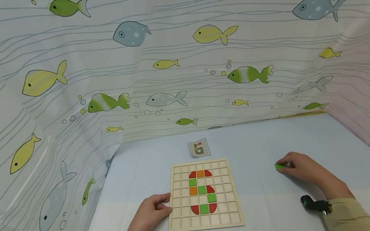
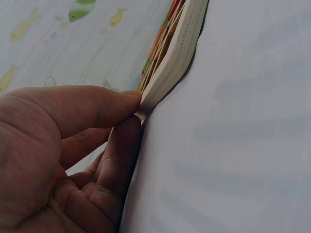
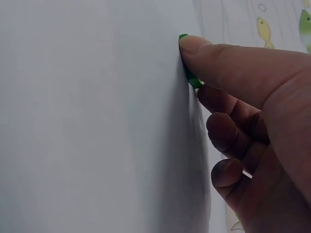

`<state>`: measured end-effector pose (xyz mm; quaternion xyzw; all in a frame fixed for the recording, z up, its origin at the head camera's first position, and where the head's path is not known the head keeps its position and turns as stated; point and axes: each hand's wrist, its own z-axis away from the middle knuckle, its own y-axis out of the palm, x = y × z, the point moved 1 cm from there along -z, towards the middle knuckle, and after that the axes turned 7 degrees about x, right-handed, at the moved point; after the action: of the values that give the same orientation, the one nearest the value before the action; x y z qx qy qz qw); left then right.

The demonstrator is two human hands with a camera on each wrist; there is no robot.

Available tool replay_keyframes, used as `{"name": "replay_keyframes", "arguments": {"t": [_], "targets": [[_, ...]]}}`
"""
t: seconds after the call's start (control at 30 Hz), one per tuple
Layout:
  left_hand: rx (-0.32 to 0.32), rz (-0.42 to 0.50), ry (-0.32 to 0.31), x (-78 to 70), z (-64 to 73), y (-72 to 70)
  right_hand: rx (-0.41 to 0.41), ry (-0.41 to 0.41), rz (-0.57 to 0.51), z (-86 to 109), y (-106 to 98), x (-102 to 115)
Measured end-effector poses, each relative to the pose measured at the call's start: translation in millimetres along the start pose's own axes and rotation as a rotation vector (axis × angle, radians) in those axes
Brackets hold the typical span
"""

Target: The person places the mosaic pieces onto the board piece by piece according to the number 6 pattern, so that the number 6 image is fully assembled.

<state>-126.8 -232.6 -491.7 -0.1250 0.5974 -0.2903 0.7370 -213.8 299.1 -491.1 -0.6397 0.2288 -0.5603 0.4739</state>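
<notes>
A square wooden grid board [image 1: 228, 214] lies on the table, with red, orange and green tiles [image 1: 202, 190] set in its cells as a curving figure. At the board's left edge is my left hand [image 1: 152, 210], its thumb and fingertips touching the side. The left wrist view shows that thumb against the board's pale edge [image 2: 167, 73], fingers below it. To the right, away from the board, my right hand [image 1: 296, 166] pinches a small green tile [image 1: 278, 166] close over the table. In the right wrist view the thumb covers most of this green tile [image 3: 191, 75].
A small printed picture card [image 1: 199, 148] with a similar coloured figure lies behind the board. Fish-patterned curtains [image 1: 182, 79] surround the pale tablecloth [image 1: 256, 138] at the back and sides. A black wrist camera [image 1: 313, 204] is worn at my right sleeve [image 1: 345, 213].
</notes>
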Motion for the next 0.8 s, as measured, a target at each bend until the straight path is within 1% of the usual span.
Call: {"name": "replay_keyframes", "arguments": {"t": [0.17, 0.33, 0.53, 0.73, 0.8], "targets": [[0.0, 0.006, 0.005, -0.9, 0.7, -0.1, -0.004, -0.031, 0.019, -1.6, 0.2, 2.7], [0.004, 0.01, 0.005, -0.3, 0.8, 0.0, 0.0, -0.057, 0.033, -3.5, -1.2, 12.7], [0.007, 0.014, 0.009, -0.3, 0.7, -0.1, 0.013, -0.117, 0.025, -11.3, -3.1, 35.5], [0.004, 0.009, 0.005, -1.1, 2.0, -0.7, 0.044, -0.137, 0.0, -22.6, 2.7, 60.1], [0.005, 0.011, 0.006, -1.6, 2.1, -0.6, 0.046, -0.156, -0.003, -26.1, 5.8, 68.2]]}}
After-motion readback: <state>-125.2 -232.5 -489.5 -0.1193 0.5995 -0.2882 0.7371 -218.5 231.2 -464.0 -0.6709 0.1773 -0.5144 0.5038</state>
